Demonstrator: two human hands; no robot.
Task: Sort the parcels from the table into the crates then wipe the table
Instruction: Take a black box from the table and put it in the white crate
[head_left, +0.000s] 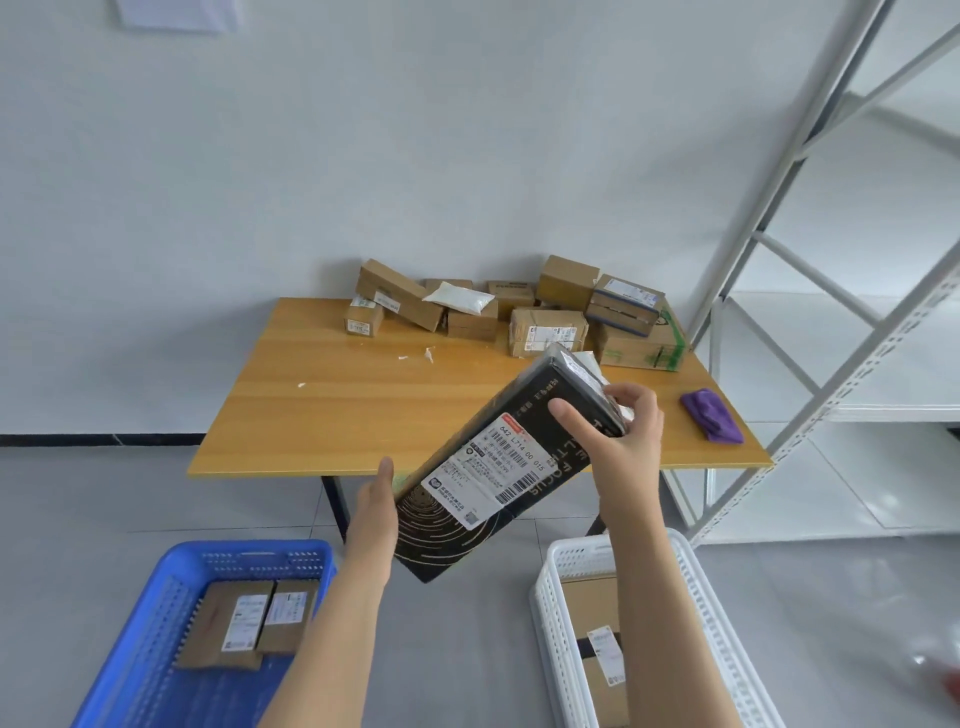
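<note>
Black, with a white shipping label across its upper face, the long parcel (498, 462) is held tilted in the air above the near edge of the counter (332, 415), low end to the left, high end to the right. The left hand (376, 512) grips its lower left edge, thumb along the side, the other fingers hidden behind the box. The right hand (623, 441) grasps the upper end, thumb pressed on the printed face and fingers curled round the end.

On the floor below, a blue crate (171, 571) stands to the near left with two flat brown parcels (249, 621) lying side by side in it. A white crate (566, 561) stands to the near right, holding a brown labelled box (597, 670).

On the wooden counter, a purple cloth (712, 415) lies near the right edge. A heap of cardboard parcels (545, 327) crowds the far right part against the wall, with a white padded pouch (460, 298) resting on top. A few white scraps (428, 355) lie just in front of the heap. A grey metal shelving rack (810, 291) stands to the right.
</note>
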